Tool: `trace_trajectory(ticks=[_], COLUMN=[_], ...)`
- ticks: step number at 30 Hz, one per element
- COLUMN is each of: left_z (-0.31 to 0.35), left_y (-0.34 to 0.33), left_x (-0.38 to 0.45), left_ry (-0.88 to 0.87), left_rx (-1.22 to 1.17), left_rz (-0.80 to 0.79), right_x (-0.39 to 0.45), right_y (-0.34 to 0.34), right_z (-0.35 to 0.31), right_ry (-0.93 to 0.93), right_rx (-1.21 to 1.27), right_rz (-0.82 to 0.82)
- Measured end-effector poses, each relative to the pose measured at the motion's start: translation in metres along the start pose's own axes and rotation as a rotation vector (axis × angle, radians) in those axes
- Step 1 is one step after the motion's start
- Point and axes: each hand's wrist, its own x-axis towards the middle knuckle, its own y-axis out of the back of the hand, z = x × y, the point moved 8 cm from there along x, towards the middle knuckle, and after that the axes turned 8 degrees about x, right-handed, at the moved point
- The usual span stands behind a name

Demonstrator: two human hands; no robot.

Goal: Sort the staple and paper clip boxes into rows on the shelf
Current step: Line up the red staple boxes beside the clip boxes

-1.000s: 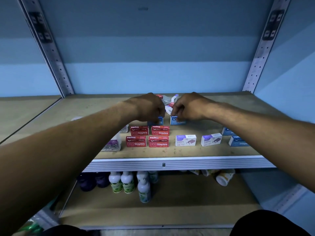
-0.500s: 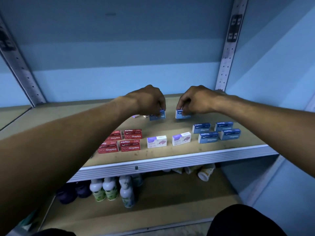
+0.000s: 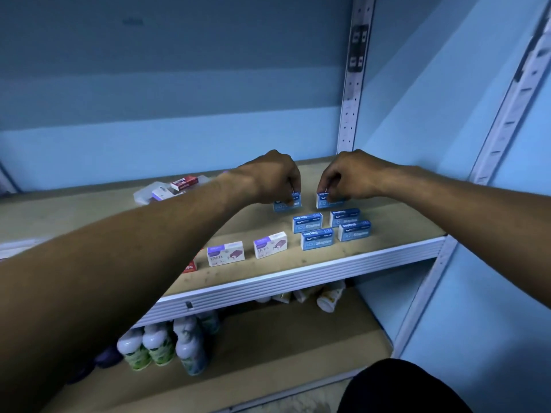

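Each hand pinches a blue box, left hand (image 3: 272, 177) and right hand (image 3: 347, 174) side by side, long axes along the shelf (image 3: 298, 275) edge, just behind the blue rows (image 3: 331, 229).

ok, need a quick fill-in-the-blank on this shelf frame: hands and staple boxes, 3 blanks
1. Each hand, left hand and right hand, pinches a ____ staple box.
2. The blue boxes already set down number ____.
3. The two white and purple boxes sit to the ____ of those blue ones.

Missing words: blue; four; left
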Motion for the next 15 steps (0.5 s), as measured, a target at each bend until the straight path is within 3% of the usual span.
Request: trace_trajectory(ticks=[15], left_z=[0.025], left_y=[-0.022], left_x=[0.011], left_ry=[-0.073], left_rx=[0.04], left_rz=[-0.027], right_x=[-0.005], right_y=[-0.009], right_z=[0.021], right_ry=[-0.003], right_rx=[0.007], right_rz=[0.006])
